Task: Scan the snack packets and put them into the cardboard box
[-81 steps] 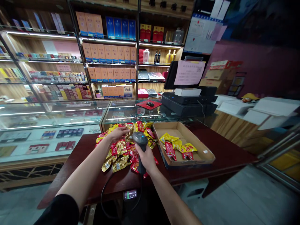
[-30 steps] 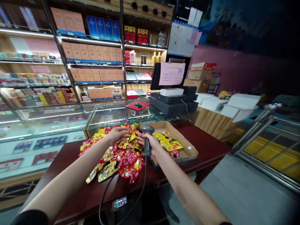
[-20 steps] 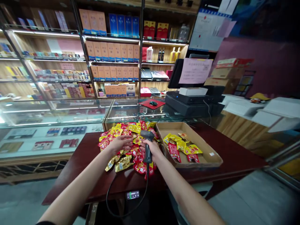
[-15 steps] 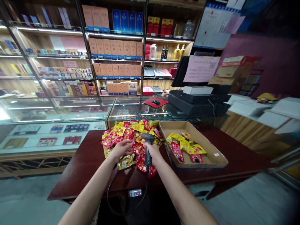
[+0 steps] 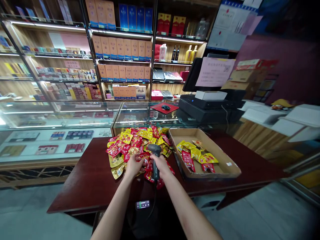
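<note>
A dark handheld scanner (image 5: 155, 163) stands nearly upright in my right hand (image 5: 161, 164), its head over a pile of red, yellow and gold snack packets (image 5: 126, 138). My left hand (image 5: 135, 165) is at the pile's front, left of the scanner, its fingers bent together at a red packet (image 5: 145, 157); what lies between the fingertips is too small to make out. To the right, an open cardboard tray (image 5: 220, 146) holds several red and yellow packets (image 5: 196, 154).
The dark red table (image 5: 82, 173) carries pile and tray. Behind it is a glass display counter (image 5: 100, 115) with a mouse (image 5: 165, 107) on a red mat and a monitor (image 5: 192, 75). The scanner's cable hangs over the front edge near a lit phone (image 5: 142, 204).
My left hand has moved right, closer to the scanner, and its fingers have drawn together. A gold packet now lies farther left. The scanner has shifted slightly left.
</note>
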Available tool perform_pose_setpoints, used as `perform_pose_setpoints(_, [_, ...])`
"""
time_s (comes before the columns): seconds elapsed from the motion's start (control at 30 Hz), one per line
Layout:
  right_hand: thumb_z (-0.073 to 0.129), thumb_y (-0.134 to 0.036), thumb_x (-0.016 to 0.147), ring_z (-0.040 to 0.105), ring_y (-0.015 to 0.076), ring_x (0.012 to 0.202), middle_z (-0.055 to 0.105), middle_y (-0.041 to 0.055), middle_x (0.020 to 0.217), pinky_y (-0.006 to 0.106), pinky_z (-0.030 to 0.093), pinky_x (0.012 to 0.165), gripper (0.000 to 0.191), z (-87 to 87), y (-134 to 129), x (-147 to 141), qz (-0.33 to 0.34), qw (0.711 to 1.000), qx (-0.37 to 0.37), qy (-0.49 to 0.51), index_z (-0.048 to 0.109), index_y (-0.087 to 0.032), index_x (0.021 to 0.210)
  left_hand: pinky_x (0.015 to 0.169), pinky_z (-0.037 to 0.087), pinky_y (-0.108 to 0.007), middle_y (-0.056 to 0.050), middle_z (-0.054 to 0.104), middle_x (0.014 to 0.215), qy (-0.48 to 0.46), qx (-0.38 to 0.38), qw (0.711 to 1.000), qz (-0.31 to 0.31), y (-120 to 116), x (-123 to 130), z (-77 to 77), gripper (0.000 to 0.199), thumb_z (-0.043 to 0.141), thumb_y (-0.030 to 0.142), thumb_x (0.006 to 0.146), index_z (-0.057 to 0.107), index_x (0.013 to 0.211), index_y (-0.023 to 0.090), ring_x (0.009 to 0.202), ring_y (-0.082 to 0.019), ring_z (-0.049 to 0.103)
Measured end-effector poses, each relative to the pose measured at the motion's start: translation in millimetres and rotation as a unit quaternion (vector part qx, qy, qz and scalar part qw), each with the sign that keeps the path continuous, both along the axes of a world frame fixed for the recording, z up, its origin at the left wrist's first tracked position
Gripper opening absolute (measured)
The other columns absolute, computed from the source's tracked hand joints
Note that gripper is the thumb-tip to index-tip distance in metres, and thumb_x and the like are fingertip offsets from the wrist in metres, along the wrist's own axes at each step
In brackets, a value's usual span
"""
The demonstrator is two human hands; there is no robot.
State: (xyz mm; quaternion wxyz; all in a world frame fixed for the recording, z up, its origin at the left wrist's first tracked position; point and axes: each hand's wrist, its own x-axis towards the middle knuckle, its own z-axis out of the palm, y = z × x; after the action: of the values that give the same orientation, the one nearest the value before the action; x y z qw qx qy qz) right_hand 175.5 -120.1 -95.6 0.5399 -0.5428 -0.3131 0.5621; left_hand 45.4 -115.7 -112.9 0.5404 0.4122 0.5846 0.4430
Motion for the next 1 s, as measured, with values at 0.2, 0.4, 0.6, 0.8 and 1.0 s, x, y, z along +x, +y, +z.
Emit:
perform_pose_setpoints(0.2, [0.071,-0.019,0.056,0.068,0.0175,0.075,0.071,0.0021,0.078,0.026,0.053,0.068,0.024,3.2,-8.3,8.6,-0.008,0.995,0.013,0.101,0.065,-0.017,0.079,0.045,0.052,-0.026,-0.003,0.067,0.075,0.002,0.026,1.0,-0.004,-1.3,1.8,10.8,0.024,0.07,0.024,0.075,0.058,0.093,0.014,0.058,-0.017,0.067])
perform_pose_setpoints(0.4, [0.078,-0.022,0.06,0.07,0.0253,0.089,0.073,0.0086,0.098,0.034,0.059,0.068,0.035,31.3,-26.8,29.4,-0.017,0.979,0.014,0.201,0.064,-0.017,0.091,0.061,0.054,-0.026,-0.002,0.069,0.067,0.015,0.131,0.991,-0.036,-21.2,-6.4,45.3,0.022,0.067,0.031,0.076,0.068,0.092,0.016,0.064,-0.017,0.068])
perform_pose_setpoints(0.6, [0.082,-0.028,0.061,0.071,0.0234,0.082,0.073,0.0066,0.093,0.033,0.059,0.065,0.041,43.4,-34.2,29.9,0.006,0.978,0.025,0.205,0.062,-0.018,0.096,0.081,0.051,-0.03,-0.008,0.068,0.098,0.091,0.361,0.926,-0.067,-35.4,-10.7,60.5,0.012,0.058,0.022,0.082,0.067,0.088,0.018,0.094,-0.019,0.065])
perform_pose_setpoints(0.8, [0.082,-0.029,0.055,0.067,0.0175,0.067,0.071,0.0024,0.08,0.028,0.054,0.06,0.044,40.3,-34.2,25.0,0.007,0.989,0.049,0.137,0.064,-0.017,0.093,0.084,0.048,-0.032,-0.008,0.064,0.104,0.188,0.453,0.864,-0.119,-46.5,-12.3,59.7,0.018,0.05,0.008,0.081,0.064,0.085,0.019,0.098,-0.019,0.061])
perform_pose_setpoints(1.0, [0.081,-0.029,0.054,0.06,0.0134,0.058,0.067,-0.0016,0.073,0.027,0.048,0.058,0.043,38.1,-31.8,23.7,-0.012,0.994,0.059,0.087,0.063,-0.017,0.091,0.08,0.048,-0.031,-0.006,0.063,0.09,0.205,0.447,0.863,-0.115,-54.6,-11.4,65.3,0.019,0.045,0.008,0.081,0.061,0.082,0.019,0.088,-0.018,0.061])
